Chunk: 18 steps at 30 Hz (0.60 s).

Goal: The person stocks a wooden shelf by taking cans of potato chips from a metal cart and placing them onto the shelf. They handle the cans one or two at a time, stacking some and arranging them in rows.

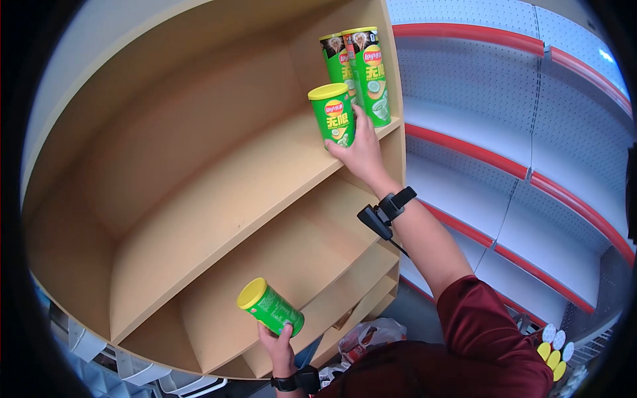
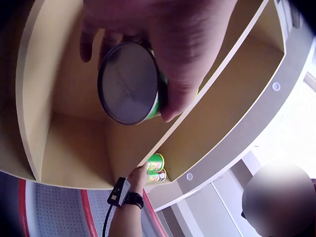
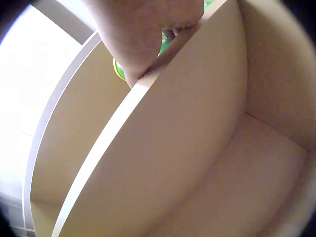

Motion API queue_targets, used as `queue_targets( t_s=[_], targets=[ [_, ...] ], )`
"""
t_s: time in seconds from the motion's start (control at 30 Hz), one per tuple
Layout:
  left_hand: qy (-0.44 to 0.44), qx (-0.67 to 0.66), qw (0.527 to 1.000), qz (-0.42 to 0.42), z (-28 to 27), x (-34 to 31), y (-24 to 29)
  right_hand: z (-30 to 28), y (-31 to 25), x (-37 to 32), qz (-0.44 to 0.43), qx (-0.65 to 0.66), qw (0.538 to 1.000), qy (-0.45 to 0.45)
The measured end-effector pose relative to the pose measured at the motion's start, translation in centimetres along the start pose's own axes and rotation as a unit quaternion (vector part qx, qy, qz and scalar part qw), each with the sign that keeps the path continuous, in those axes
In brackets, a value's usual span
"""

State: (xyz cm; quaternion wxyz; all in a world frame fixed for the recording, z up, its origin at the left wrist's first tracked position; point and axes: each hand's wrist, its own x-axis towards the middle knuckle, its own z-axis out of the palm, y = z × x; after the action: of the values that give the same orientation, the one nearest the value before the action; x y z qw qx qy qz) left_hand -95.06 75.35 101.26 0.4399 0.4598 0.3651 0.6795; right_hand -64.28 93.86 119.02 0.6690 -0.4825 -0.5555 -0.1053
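My right hand (image 1: 363, 154) grips a short green chip can (image 1: 332, 119) with a yellow lid, upright at the right end of the upper shelf. Taller green chip cans (image 1: 373, 83) stand just behind it, against the side panel. In the right wrist view the hand (image 3: 143, 37) hides most of the can. Lower down, my left hand (image 1: 279, 351) holds another green chip can (image 1: 275, 310), tilted, its yellow lid toward the upper left. The left wrist view shows this can's round metal bottom (image 2: 128, 84) under the left hand (image 2: 180, 44).
The wooden shelf unit (image 1: 219, 232) has an upper board and lower boards with raised front edges. To its right stand white pegboard racks (image 1: 464, 126) with red edge strips. A plastic bag (image 1: 375, 335) and yellow and white round lids (image 1: 551, 351) are low down near the body.
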Motion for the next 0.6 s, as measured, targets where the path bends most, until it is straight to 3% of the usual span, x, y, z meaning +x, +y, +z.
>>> queue_targets(
  t_s=[0.6],
  targets=[
    [0.005, 0.031, 0.999, -0.008, -0.9, -1.1, 0.0, -0.3, -0.2, -0.1, 0.007, 0.001, 1.0, -0.011]
  ],
)
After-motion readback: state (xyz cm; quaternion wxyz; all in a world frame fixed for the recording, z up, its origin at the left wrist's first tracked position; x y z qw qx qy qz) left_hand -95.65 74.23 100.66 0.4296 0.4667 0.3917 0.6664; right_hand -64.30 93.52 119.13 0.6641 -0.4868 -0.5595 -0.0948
